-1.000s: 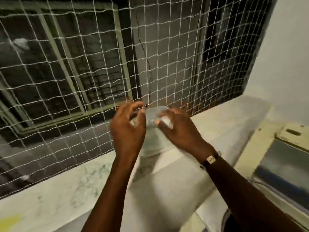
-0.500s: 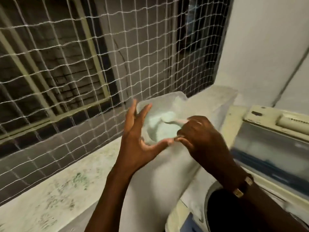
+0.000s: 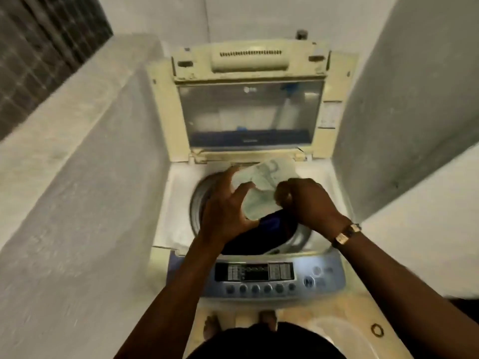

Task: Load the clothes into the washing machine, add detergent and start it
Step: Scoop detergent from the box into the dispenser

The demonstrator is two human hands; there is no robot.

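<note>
A cream top-loading washing machine [image 3: 168, 203] stands below me with its lid [image 3: 248, 117] raised. Dark clothes [image 3: 269, 229] lie in the drum. My left hand [image 3: 223, 216] grips a clear plastic container of pale detergent powder [image 3: 261, 182] over the drum opening. My right hand [image 3: 308, 203], with a watch on its wrist, is closed at the container's right side; the scoop it held a moment ago is hidden now. The blue control panel [image 3: 256, 278] with its row of buttons sits at the machine's front edge.
A white ledge wall [image 3: 77, 151] runs along the left, with dark netting [image 3: 46, 42] beyond it. A grey-white wall [image 3: 414, 99] closes in on the right. My bare feet [image 3: 267, 320] stand on the floor in front of the machine, near a small ring [image 3: 377, 330].
My view has swung from the netted ledge down to the machine. Both hands have carried the opened detergent container from the ledge to above the drum.
</note>
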